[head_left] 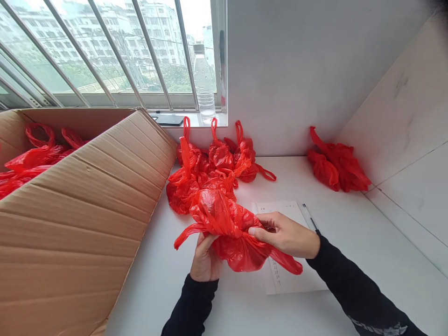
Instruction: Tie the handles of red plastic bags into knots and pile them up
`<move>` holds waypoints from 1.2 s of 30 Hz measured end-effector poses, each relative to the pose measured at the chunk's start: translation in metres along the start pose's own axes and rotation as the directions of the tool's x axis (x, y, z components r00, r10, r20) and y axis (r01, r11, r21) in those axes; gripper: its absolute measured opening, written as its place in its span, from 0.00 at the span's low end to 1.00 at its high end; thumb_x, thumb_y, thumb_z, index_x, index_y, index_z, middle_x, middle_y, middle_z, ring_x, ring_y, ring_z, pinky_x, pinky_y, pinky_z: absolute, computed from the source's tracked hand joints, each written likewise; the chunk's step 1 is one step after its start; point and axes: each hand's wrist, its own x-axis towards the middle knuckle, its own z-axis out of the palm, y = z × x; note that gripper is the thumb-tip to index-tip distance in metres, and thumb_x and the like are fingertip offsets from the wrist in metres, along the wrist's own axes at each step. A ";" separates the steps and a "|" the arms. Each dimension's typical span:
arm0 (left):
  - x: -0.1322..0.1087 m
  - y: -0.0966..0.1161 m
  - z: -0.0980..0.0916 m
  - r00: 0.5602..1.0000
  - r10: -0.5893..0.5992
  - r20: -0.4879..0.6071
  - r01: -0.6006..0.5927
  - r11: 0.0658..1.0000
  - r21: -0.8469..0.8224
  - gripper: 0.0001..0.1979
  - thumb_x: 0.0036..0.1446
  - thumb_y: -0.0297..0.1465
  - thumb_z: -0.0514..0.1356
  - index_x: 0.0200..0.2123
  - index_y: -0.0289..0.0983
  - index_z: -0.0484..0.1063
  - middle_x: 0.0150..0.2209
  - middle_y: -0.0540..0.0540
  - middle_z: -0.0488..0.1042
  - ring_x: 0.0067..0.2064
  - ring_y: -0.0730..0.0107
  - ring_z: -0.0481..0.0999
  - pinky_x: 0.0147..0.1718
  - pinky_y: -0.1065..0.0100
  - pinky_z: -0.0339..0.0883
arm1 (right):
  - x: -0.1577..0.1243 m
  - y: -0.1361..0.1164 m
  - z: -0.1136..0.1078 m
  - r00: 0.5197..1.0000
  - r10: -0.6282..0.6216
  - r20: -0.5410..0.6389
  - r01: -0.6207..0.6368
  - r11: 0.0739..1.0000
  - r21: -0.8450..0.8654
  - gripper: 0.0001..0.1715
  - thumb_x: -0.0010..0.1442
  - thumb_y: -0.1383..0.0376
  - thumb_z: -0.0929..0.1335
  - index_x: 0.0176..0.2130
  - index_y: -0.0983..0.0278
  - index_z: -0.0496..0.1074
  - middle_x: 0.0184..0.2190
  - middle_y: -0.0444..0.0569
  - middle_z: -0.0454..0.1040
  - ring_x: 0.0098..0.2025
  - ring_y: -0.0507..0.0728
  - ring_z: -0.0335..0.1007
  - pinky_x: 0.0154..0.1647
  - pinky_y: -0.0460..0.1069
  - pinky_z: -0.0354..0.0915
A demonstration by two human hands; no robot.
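Observation:
Both my hands hold a knotted red plastic bag (241, 252) above the white table. From below, my left hand (206, 261) supports it, with most of the fingers hidden behind the plastic. My right hand (285, 233) pinches the bag near its knot, thumb on top. Loose handle ends stick out to the left and right, and what is inside cannot be made out. Just beyond lie several more tied red bags (220, 156) in a cluster. Beneath my right hand is a sheet of paper (290, 280) with handwritten marks, and a pen (310, 217) rests along its right side.
A large cardboard box (80, 224) with red bags (38, 158) inside stands at the left. Against the right wall sits another red bag bundle (338, 161). A clear plastic bottle (204, 84) and a dark phone-like object (170, 120) occupy the sill of the barred window.

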 end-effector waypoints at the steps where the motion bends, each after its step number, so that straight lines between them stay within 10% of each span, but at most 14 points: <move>1: 0.000 0.000 0.002 1.000 0.014 -0.006 -0.013 1.000 0.012 0.18 0.43 0.31 0.72 0.41 0.43 0.80 0.38 0.48 0.82 0.51 0.46 0.78 0.51 0.53 0.73 | 0.000 0.001 0.000 1.000 -0.003 0.020 0.003 1.000 -0.005 0.11 0.63 0.60 0.66 0.33 0.63 0.73 0.31 0.44 0.73 0.34 0.55 0.70 0.36 0.49 0.67; 14: 0.003 0.002 0.000 0.995 0.061 0.083 -0.071 0.989 0.128 0.17 0.48 0.33 0.71 0.44 0.39 0.79 0.38 0.45 0.82 0.46 0.50 0.80 0.45 0.58 0.74 | 0.001 0.006 0.000 0.999 -0.046 0.029 0.047 0.998 -0.044 0.03 0.57 0.68 0.68 0.36 0.63 0.70 0.30 0.41 0.69 0.31 0.52 0.64 0.36 0.48 0.63; 29: 0.060 -0.002 0.062 0.971 0.032 0.237 -0.132 0.897 0.422 0.16 0.44 0.29 0.71 0.38 0.35 0.77 0.37 0.42 0.81 0.47 0.48 0.80 0.49 0.54 0.72 | 0.012 0.043 -0.039 0.997 0.068 -0.036 -0.058 0.973 0.224 0.10 0.57 0.59 0.71 0.35 0.64 0.75 0.30 0.45 0.77 0.37 0.59 0.74 0.39 0.51 0.70; 36: 0.089 0.008 0.062 0.950 0.267 0.159 -0.308 0.744 0.593 0.28 0.47 0.26 0.68 0.53 0.38 0.71 0.62 0.37 0.68 0.70 0.50 0.56 0.67 0.52 0.48 | 0.024 0.047 -0.028 0.996 0.077 -0.033 -0.063 0.947 0.315 0.22 0.64 0.56 0.66 0.51 0.66 0.71 0.34 0.48 0.76 0.36 0.55 0.76 0.38 0.50 0.74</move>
